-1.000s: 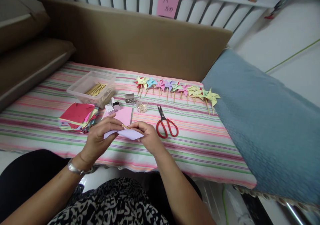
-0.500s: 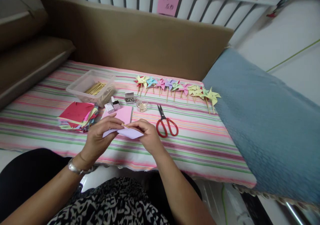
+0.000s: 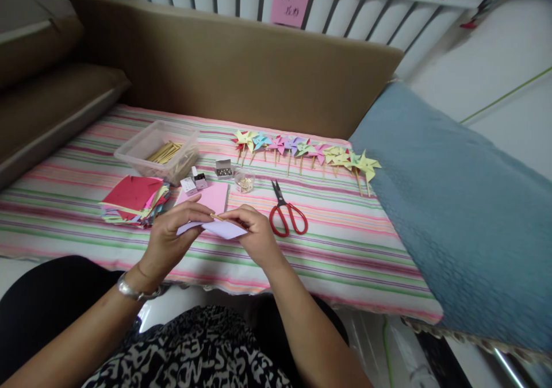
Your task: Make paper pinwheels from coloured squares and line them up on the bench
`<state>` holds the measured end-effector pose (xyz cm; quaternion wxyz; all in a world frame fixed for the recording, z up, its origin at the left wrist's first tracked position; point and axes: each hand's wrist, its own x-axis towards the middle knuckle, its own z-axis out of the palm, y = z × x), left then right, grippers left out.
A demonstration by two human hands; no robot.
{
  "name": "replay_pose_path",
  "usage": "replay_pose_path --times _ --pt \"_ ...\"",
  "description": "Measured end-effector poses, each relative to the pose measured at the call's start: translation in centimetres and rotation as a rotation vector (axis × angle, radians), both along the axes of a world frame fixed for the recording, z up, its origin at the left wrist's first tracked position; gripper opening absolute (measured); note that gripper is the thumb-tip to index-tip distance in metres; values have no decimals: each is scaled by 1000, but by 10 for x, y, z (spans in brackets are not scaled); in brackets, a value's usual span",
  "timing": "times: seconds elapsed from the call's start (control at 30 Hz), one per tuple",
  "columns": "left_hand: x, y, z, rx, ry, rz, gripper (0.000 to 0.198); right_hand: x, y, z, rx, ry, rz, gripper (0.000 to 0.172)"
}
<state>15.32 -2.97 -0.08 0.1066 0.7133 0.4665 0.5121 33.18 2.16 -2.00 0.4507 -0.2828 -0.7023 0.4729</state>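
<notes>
My left hand (image 3: 170, 235) and my right hand (image 3: 254, 235) together hold a folded pale lilac paper (image 3: 224, 229) just above the striped cloth (image 3: 345, 244). A thin wooden stick (image 3: 217, 217) lies pinched between the fingertips of both hands on top of the paper. A pink sheet (image 3: 211, 196) lies flat just beyond the hands. Red-handled scissors (image 3: 285, 211) rest shut to the right of my right hand.
A stack of coloured paper squares (image 3: 133, 200) lies at left, behind it a clear tub of sticks (image 3: 157, 151). Small pin boxes (image 3: 223, 170) and a little round dish (image 3: 244, 181) sit mid-table. A row of finished paper pinwheels (image 3: 306, 153) lies further back. A blue cushion (image 3: 452, 204) borders the right.
Both hands stay on the lilac paper and stick with only slight finger shifts. The view has shifted slightly.
</notes>
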Motion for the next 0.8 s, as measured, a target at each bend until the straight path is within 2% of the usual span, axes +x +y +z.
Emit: replay_pose_path --times 0.8 --pt "2 2 0 30 50 20 17 -1 -2 2 -35 13 -44 16"
